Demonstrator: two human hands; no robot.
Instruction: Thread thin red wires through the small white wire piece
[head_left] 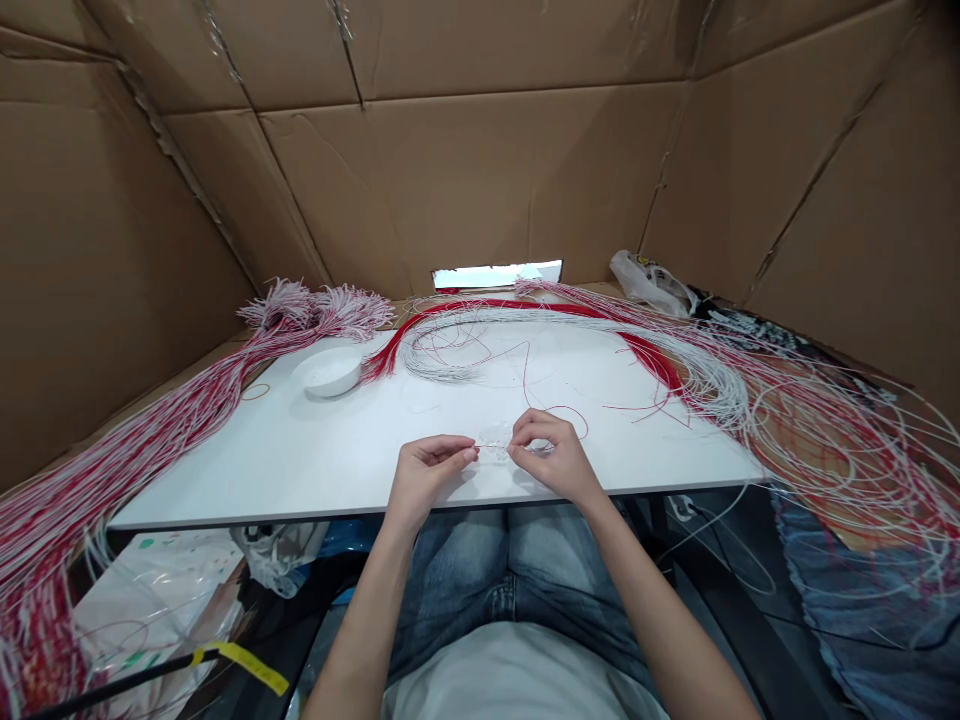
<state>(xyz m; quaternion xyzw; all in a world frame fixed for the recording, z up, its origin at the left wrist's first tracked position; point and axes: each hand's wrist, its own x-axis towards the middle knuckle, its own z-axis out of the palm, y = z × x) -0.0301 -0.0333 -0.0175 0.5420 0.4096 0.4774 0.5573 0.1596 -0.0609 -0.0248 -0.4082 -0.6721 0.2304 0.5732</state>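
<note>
My left hand is just above the front of the white table, thumb and fingertips pinched together on a thin red wire. Opposite it, my right hand also pinches the wire, so a short stretch spans the gap between the two. Beneath that stretch lies a small heap of clear bits, too small to make out. A loose red strand curves over the table behind my right hand. The exact ends of the wire are hidden by my fingers.
A white dish sits at the left on the white table. Red and white wire bundles hang off the left edge; more wires sprawl on the right. A red bundle arcs along the back. Cardboard walls enclose the table.
</note>
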